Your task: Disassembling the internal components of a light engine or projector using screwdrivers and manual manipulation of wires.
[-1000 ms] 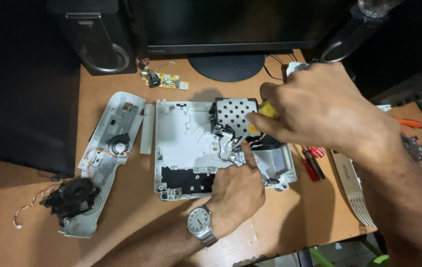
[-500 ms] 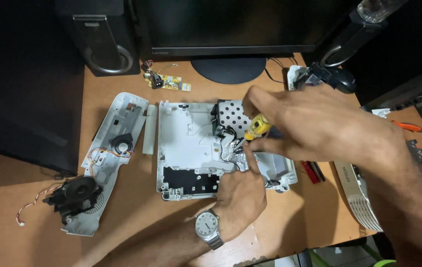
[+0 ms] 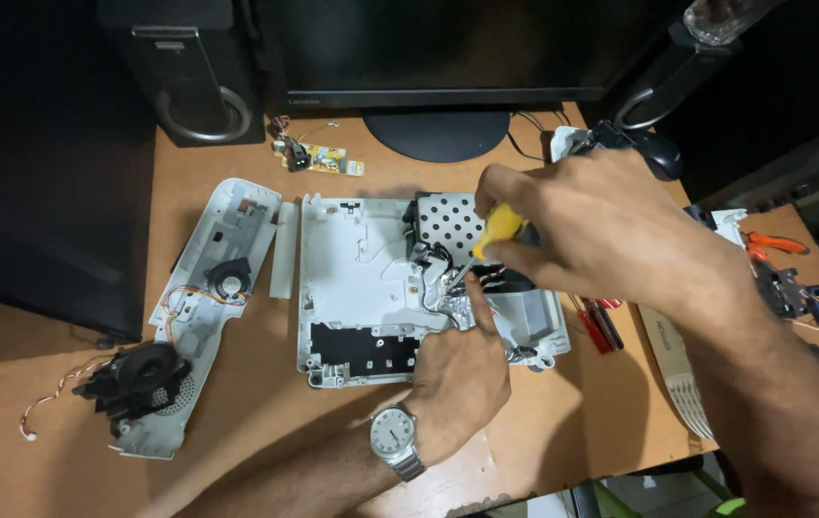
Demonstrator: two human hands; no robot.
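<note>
An opened white plastic device housing (image 3: 352,278) lies on the wooden desk (image 3: 237,412), with a perforated metal box (image 3: 448,223) at its upper right. My right hand (image 3: 601,230) grips a yellow-handled screwdriver (image 3: 498,230), its tip angled down into the wiring at the housing's middle. My left hand (image 3: 457,369), with a wristwatch, rests on the housing's lower right edge, fingers pressing near the screwdriver tip.
A detached white side cover (image 3: 193,326) with a small fan and a black part lies at left. A small circuit board (image 3: 318,158), a speaker (image 3: 189,72) and a monitor stand (image 3: 438,129) are at the back. Red-handled tools (image 3: 596,321) and orange pliers (image 3: 774,243) lie at right.
My right hand has shifted left and lowered the screwdriver tip toward the wiring. My left hand stays on the housing.
</note>
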